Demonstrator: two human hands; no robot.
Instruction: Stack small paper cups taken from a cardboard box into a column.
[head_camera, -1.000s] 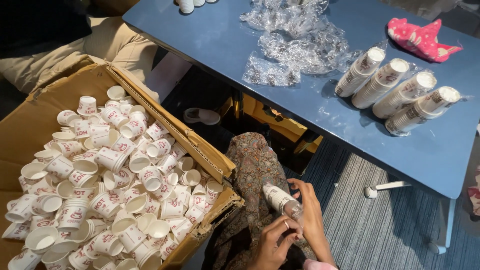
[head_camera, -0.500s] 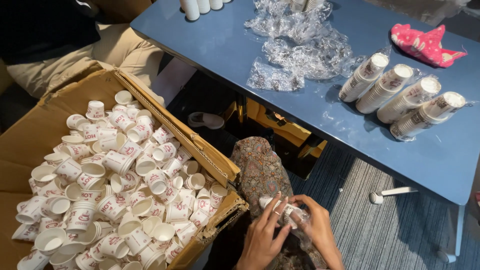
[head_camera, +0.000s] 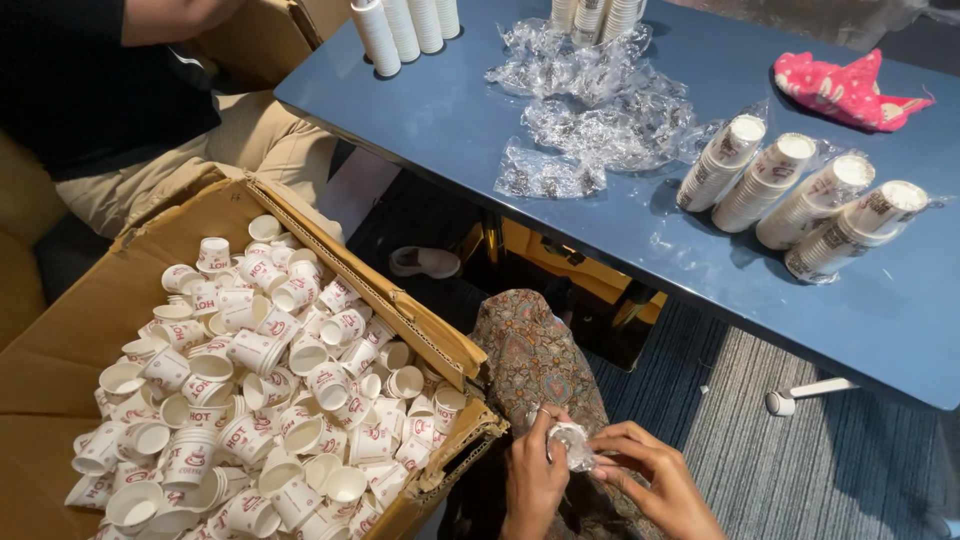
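Both hands together low in frame, near centre: left hand (head_camera: 533, 478) and right hand (head_camera: 655, 478) pinch a crumpled clear plastic wrapper (head_camera: 573, 445) w/ what looks like small cups inside, over my patterned lap cloth (head_camera: 535, 360). Cardboard box (head_camera: 300, 215) of loose paper cups (head_camera: 255, 350) sits left; wrapped cup sleeves (head_camera: 810, 200) lie far right on blue table (head_camera: 450, 120).

Risk, imo: thin film tears unevenly, or the grip slips & the bundle drops btwn knee and box.

Vs 0.5 s ago: hands closer, bundle more bunched up; camera tilted slightly.
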